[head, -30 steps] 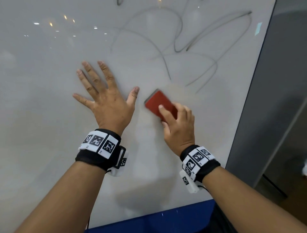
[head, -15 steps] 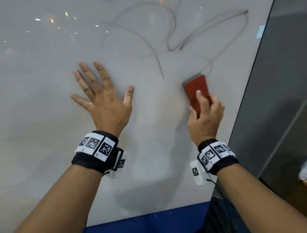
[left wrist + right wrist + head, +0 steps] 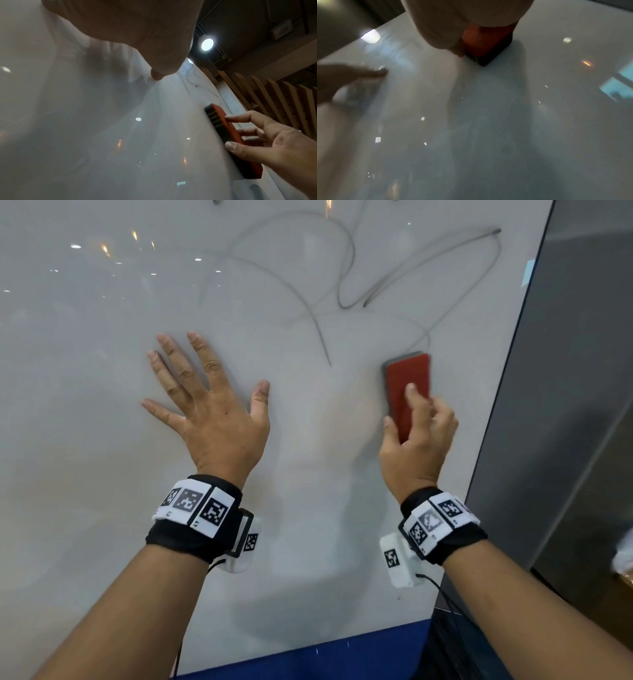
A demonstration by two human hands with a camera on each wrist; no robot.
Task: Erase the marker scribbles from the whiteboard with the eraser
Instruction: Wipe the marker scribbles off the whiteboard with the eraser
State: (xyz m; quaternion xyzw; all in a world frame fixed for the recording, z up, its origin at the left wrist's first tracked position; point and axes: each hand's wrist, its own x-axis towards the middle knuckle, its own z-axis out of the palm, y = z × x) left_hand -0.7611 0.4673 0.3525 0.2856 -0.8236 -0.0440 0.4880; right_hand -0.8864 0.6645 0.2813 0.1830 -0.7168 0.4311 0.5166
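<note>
The whiteboard (image 3: 102,440) fills the head view, with grey looping marker scribbles (image 3: 349,268) across its upper middle and right. A red eraser (image 3: 406,386) with a dark felt face lies upright against the board just below the scribbles' lower right end. My right hand (image 3: 416,436) grips the eraser (image 3: 223,124) by its lower half, thumb on the left edge and fingers over the back. My left hand (image 3: 209,405) lies flat on the board to the left, fingers spread and straight. In the right wrist view the eraser (image 3: 481,44) shows under my palm.
The board's right edge (image 3: 507,378) runs close beside the eraser, with a dark wall panel (image 3: 565,371) beyond it. A blue strip (image 3: 325,655) borders the board's bottom. A small pale blue sticker (image 3: 527,272) sits near the upper right edge.
My right hand has swept the eraser from beside my left thumb to the right and upward, turning it upright near the board's right edge. The lower scribble strokes there are gone. The left hand stayed put.
</note>
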